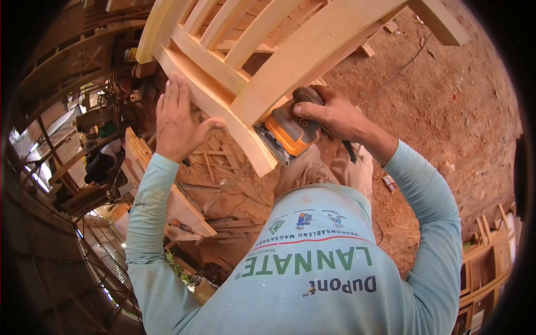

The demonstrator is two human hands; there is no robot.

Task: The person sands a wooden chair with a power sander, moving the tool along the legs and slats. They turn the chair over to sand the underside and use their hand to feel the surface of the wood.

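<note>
My right hand is wrapped round the dark grip of an orange and black power sander. The sander's flat pad lies against the lower end of a pale wooden frame with curved slats. Its cord hangs down beside my wrist. My left hand rests on the outer edge of the frame's long curved side piece, fingers stretched out and thumb spread, holding nothing.
Wooden boards lean at the lower left, near a person in the dim background. Wood scraps lie on the brown dirt ground. More wooden furniture stands at the right edge.
</note>
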